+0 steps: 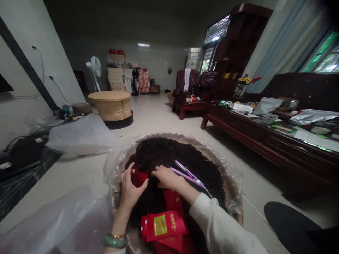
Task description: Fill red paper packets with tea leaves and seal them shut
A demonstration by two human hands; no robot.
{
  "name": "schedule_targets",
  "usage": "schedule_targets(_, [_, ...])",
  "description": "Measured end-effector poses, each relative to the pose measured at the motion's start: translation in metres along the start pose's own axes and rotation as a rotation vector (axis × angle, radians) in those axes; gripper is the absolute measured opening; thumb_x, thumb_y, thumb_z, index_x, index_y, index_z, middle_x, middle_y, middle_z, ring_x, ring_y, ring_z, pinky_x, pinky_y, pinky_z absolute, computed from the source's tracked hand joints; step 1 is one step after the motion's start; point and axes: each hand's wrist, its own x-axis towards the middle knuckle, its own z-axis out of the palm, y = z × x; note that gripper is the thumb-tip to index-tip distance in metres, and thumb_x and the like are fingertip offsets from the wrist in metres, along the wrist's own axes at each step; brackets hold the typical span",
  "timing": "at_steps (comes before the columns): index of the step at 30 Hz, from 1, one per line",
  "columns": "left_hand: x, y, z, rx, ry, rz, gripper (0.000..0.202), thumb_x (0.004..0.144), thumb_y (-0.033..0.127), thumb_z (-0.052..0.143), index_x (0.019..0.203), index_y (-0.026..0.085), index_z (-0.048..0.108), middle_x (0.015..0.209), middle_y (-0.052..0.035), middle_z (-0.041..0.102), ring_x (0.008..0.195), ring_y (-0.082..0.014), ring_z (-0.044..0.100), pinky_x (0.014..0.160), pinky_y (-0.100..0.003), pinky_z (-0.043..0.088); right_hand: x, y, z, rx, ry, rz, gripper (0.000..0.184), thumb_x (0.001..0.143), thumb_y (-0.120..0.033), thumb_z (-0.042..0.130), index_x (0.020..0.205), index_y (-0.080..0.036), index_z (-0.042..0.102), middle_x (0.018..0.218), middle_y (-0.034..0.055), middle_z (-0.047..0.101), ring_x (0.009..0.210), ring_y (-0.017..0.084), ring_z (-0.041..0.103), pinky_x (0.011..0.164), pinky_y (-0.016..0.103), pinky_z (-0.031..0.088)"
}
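Note:
A wide round basket (pixel 235 197) lined with clear plastic holds a heap of dark loose tea leaves (pixel 169 155). My left hand (pixel 129 190) grips a small red pouch (pixel 139 177) at the heap's near edge. My right hand (pixel 165 176) rests curled on the leaves just right of that pouch, fingers bent down into the tea. A purple sealing tool (pixel 188 174) with a white cord lies across the leaves behind my right wrist. Several red pouches with gold labels (pixel 164 225) lie stacked at the basket's near side.
A long dark wooden table (pixel 265 137) with bags and papers runs along the right. Clear plastic bags (pixel 79 135) lie on the floor at left. A round wooden stand (pixel 112 104), a fan (pixel 94 68) and stacked boxes (pixel 124 76) are further back.

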Motion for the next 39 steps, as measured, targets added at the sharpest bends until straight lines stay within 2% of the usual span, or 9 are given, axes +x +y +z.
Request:
schedule_targets(4, [0.0,0.004,-0.005,0.076,-0.001,0.092,0.076,0.068,0.039,0.07,0.135,0.02,0.04,0.097,-0.0078,0.059,0.09,-0.0245,0.056,0.086,-0.044,0.049,0.002,-0.001,0.003,0.0,0.0,0.004,0.042,0.066,-0.019,0.073,0.106,-0.016,0.063,0.107,0.0131,0.059,0.1,0.029,0.056,0.074,0.035,0.05])
schedule_targets(8, [0.001,0.007,-0.006,0.062,-0.012,0.098,0.073,0.07,0.038,0.069,0.134,0.02,0.04,0.1,-0.0091,0.06,0.083,-0.0214,0.057,0.074,-0.037,0.052,0.0,0.007,0.001,0.174,0.101,0.037,0.031,0.068,-0.007,0.064,0.098,-0.017,0.067,0.098,0.0091,0.065,0.091,0.023,0.061,0.076,0.03,0.048])
schedule_targets(13, [0.0,0.011,-0.002,0.038,-0.044,0.062,0.077,0.071,0.038,0.069,0.137,0.021,0.035,0.104,-0.0086,0.058,0.068,-0.015,0.053,0.066,-0.033,0.053,-0.01,0.03,-0.028,0.61,0.402,0.099,0.027,0.068,-0.005,0.06,0.09,-0.019,0.069,0.087,0.0012,0.07,0.083,0.017,0.064,0.078,0.027,0.047])
schedule_targets(16, [0.001,0.015,0.003,0.035,-0.047,0.066,0.079,0.07,0.034,0.07,0.138,0.022,0.033,0.104,-0.008,0.057,0.063,-0.013,0.05,0.066,-0.033,0.053,-0.014,0.033,-0.049,0.705,0.489,0.068,0.025,0.068,-0.008,0.061,0.088,-0.018,0.07,0.081,-0.0004,0.07,0.076,0.015,0.064,0.072,0.025,0.049])
schedule_targets(21, [0.004,0.026,0.012,0.011,-0.071,0.046,0.082,0.068,0.031,0.071,0.139,0.022,0.032,0.1,-0.0073,0.058,0.066,-0.0148,0.053,0.065,-0.033,0.053,-0.011,0.014,-0.068,0.682,0.476,-0.039,0.036,0.066,-0.005,0.062,0.098,-0.02,0.07,0.097,0.0024,0.072,0.09,0.017,0.065,0.083,0.029,0.049])
schedule_targets(26, [0.006,0.029,0.018,-0.002,-0.057,0.021,0.083,0.067,0.032,0.071,0.14,0.021,0.033,0.099,-0.008,0.058,0.078,-0.0196,0.057,0.068,-0.035,0.054,-0.005,0.008,-0.063,0.732,0.447,0.004,0.049,0.065,-0.002,0.062,0.11,-0.02,0.066,0.097,0.0037,0.072,0.08,0.015,0.067,0.076,0.027,0.053])
schedule_targets(29, [0.006,0.027,0.02,0.018,-0.039,0.033,0.083,0.068,0.032,0.071,0.14,0.019,0.033,0.099,-0.0086,0.058,0.082,-0.0216,0.057,0.07,-0.036,0.054,-0.005,0.014,-0.06,0.767,0.533,0.055,0.04,0.07,0.001,0.055,0.103,-0.018,0.068,0.093,0.0044,0.072,0.084,0.016,0.068,0.078,0.028,0.053])
schedule_targets(32, [0.007,0.026,0.021,0.064,-0.006,0.053,0.081,0.069,0.033,0.07,0.14,0.017,0.032,0.099,-0.0095,0.058,0.087,-0.0239,0.055,0.073,-0.038,0.052,-0.008,0.017,-0.059,0.731,0.601,0.086,0.027,0.079,-0.007,0.055,0.099,-0.019,0.069,0.092,0.0047,0.072,0.087,0.017,0.067,0.082,0.031,0.051])
schedule_targets(39, [0.005,0.031,0.03,0.176,0.077,0.156,0.074,0.074,0.04,0.066,0.136,0.013,0.036,0.089,-0.0082,0.056,0.083,-0.0256,0.054,0.081,-0.043,0.047,-0.006,-0.003,-0.046,0.328,0.416,0.014,0.016,0.079,-0.029,0.067,0.087,-0.016,0.071,0.089,0.0069,0.061,0.081,0.016,0.058,0.073,0.027,0.046])
